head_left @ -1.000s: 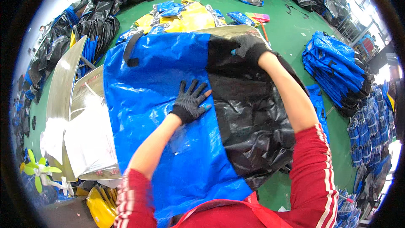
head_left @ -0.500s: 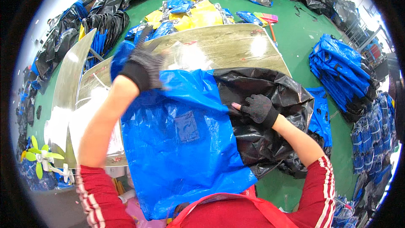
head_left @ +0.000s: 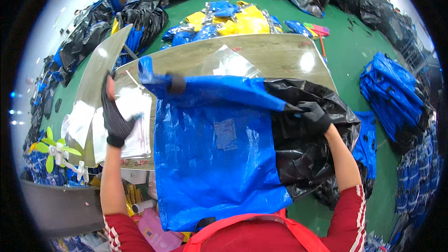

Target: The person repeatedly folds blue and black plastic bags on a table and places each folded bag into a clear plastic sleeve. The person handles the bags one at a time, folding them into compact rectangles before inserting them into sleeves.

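Note:
A large blue and black tarpaulin piece (head_left: 210, 168) lies across the table in front of me and hangs over its near edge. A clear patch sits on its blue part. The blue far edge is folded over toward me, with a blurred dark spot on the fold at left. My right hand (head_left: 313, 115), in a black dotted glove, pinches the pointed right end of this fold above the black part. To the left, apart from the tarpaulin, my gloved left hand (head_left: 117, 121) is open with thumb and fingers spread, above a stack of white plastic sheets (head_left: 140, 133).
The wood-patterned table (head_left: 186, 58) carries a clear plastic sheet (head_left: 229, 61). Blue and yellow packs (head_left: 242, 21) lie on the green floor beyond, beside a broom (head_left: 321, 32). Folded blue tarpaulins (head_left: 389, 91) are piled at right. A green-bladed fan (head_left: 58, 150) stands at left.
My left hand has left the tarpaulin and moved left and nearer. My right hand has gone from resting on the black part to pinching the fold, whose far edge now lies turned over.

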`<state>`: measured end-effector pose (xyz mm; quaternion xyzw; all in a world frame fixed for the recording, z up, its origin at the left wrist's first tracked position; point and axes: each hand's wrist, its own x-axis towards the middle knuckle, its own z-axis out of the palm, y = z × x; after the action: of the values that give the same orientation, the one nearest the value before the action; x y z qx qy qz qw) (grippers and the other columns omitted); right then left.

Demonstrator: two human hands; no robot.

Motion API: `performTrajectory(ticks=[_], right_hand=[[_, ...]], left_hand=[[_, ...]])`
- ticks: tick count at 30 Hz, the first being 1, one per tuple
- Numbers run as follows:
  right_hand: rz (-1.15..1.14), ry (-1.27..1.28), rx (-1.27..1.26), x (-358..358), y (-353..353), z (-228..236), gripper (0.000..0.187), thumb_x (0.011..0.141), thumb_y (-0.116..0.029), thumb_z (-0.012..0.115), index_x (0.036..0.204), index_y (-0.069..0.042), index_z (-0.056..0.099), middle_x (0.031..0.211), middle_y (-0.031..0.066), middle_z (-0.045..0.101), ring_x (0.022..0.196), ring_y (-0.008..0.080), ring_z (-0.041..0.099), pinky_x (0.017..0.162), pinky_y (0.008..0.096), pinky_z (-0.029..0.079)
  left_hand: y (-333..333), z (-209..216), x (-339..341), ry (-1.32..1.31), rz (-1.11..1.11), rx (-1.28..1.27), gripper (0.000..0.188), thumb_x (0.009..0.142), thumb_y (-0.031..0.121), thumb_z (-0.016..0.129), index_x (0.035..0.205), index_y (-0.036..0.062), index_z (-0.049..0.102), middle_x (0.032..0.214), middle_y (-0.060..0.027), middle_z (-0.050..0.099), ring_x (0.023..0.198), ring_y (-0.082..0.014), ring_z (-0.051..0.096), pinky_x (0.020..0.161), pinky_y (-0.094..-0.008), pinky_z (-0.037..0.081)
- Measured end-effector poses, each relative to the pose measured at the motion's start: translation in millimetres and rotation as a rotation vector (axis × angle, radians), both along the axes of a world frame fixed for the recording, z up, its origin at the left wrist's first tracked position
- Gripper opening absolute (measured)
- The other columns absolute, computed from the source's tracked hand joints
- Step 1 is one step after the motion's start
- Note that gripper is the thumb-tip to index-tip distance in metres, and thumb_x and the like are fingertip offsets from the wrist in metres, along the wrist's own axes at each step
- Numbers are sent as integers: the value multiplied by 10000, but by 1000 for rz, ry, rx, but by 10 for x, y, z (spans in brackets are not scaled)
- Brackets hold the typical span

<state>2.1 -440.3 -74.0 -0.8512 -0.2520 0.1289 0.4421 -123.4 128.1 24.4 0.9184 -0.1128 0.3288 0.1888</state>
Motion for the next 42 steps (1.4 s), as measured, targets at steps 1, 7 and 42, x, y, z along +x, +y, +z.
performTrajectory(ticks=[1, 7, 42], right_hand=[[-84, 164, 3, 49, -51, 140, 324, 731, -90, 709, 1039, 8, 682, 975, 133, 702, 856, 201, 633, 828, 322, 491], [78, -145, -43, 501, -271, 813, 246, 744, -75, 669, 964, 35, 685, 879, 106, 681, 840, 194, 600, 816, 312, 484], [-144, -821, -827, -42, -464, -410, 717, 832, -589, 524, 1306, -50, 527, 1416, 155, 448, 1373, 296, 332, 1154, 573, 88]], left_hand=[[222, 1, 205, -45, -40, -162, 912, 758, 371, 781, 1454, 23, 305, 1478, -194, 349, 1390, -325, 303, 1156, -382, 223], [906, -827, 1246, 482, -446, -984, 655, 886, 170, 654, 1446, 26, 345, 1427, -103, 450, 1271, -182, 450, 1070, -327, 357], [-2797, -1158, 965, 191, -611, 390, 676, 822, 530, 600, 1366, 146, 488, 1463, -199, 374, 1391, -398, 271, 1138, -584, 127]])
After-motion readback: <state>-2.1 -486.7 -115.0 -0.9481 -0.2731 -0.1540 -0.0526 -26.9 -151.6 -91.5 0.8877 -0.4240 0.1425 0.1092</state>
